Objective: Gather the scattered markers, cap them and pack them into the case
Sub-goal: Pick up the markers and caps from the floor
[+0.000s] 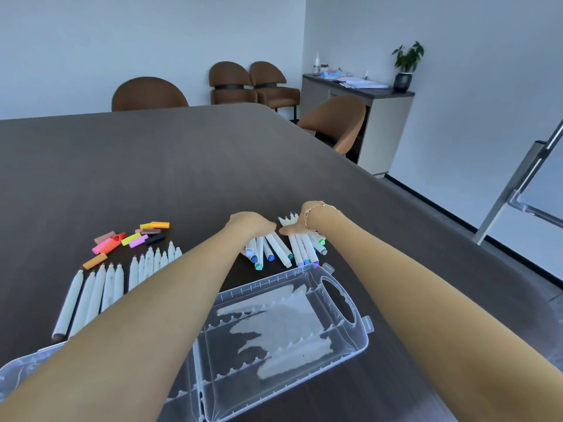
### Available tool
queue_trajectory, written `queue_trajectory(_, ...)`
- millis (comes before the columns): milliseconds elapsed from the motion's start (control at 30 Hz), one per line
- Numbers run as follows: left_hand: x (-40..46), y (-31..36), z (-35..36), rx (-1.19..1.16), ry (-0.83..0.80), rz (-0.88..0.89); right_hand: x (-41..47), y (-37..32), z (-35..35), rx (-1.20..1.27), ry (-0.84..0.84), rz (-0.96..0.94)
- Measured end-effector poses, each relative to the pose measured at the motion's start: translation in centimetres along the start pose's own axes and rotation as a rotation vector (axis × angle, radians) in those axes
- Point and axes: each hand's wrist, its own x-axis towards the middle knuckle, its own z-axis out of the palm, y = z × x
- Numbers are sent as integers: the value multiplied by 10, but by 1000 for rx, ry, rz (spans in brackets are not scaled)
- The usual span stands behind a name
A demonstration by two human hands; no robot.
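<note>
Currently both hands, left hand (253,223) and right hand (297,225), curl over capped markers (281,249) mid-counter beyond the open case (344,300); whether either grips cannot be told. Light, stiff, roll-prone barrels: hold mid-barrel.

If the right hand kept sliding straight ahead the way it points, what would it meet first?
Probably the uncapped markers fanned just beyond the right hand; past them only bare table shows. The fingers are hidden, so the exact heading is uncertain.

A clear plastic hinged case (283,339) lies open near the table's front edge. Beyond it, capped white-barrelled markers with blue and purple caps (274,249) lie bunched; uncapped white markers (100,287) lie in rows at left, behind them loose bright caps (131,237)
</note>
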Motion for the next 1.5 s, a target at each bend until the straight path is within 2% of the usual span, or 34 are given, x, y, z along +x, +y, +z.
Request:
queue_trajectory(200, -7, -13, -6, -252, -69, -72, -9, 6, -1, -21, 2, -3)
queue_trajectory(500, -20, -30, -6, -225, -33, 65, -10, 16, 2, -23, 31, 19)
queue_trajectory(700, -29, -37, 4, -1, 160, 236, -12, 18, 7, -1, 63, -15)
queue_trajectory(767, -30, -39, 8, 218, 301, 299, -14, 21, 8, -29, 87, -45)
queue_trajectory(833, -26, -45, 10, 463, 380, 485, -15, 29, 12, -37, 130, -81)
queue_trajectory(900, -23, -53, 8, 622, 250, 765, -18, 43, 19, -50, 129, -167)
queue_trajectory(967, -17, -64, 8, 679, 57, 897, -22, 61, 30, -109, 67, -317)
queue_trajectory(1000, -14, -67, 9, 682, 0, 908, -23, 68, 35, -122, 36, -379)
queue_trajectory(1067, -9, -71, 12, 675, -14, 902, -24, 77, 45, -92, 9, -426)
queue_trajectory(1200, -10, -70, 17, 639, -29, 891, -21, 79, 49, -22, 20, -420)
queue_trajectory(1400, -27, -78, 9, 579, -186, 910, -32, 80, 48, 5, -17, -442)
queue_trajectory(1500, -31, -79, 6, 583, -160, 935, -38, 83, 45, -29, -9, -444)
